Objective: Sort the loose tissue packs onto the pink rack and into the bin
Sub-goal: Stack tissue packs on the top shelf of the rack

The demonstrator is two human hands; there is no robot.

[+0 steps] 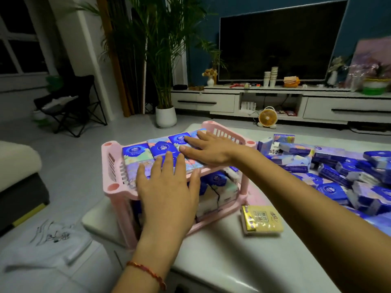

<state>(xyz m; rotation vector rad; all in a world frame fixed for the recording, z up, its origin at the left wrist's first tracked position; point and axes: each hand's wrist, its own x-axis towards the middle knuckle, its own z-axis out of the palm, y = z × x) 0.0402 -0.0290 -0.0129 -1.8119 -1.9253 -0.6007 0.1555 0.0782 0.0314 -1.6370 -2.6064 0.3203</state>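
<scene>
On the rack's [110,166] top shelf, both hands lie flat and spread, holding nothing: left hand [169,187] at 6 o'clock, right hand [208,149] at 3, pressing packs [137,152] level. Step: tidying this layer. Next: fetch from the pile [338,172] at 3 o'clock on the worktop [232,261].

A dark television [281,39] stands on a long white TV cabinet [317,106], with stacks of paper cups [271,76] and a folded orange cloth [291,81] in front of it. A small orange desk fan [267,117] sits on the floor below. At left, a potted palm [165,81] in a white pot rises near a black folding chair [72,106].
</scene>
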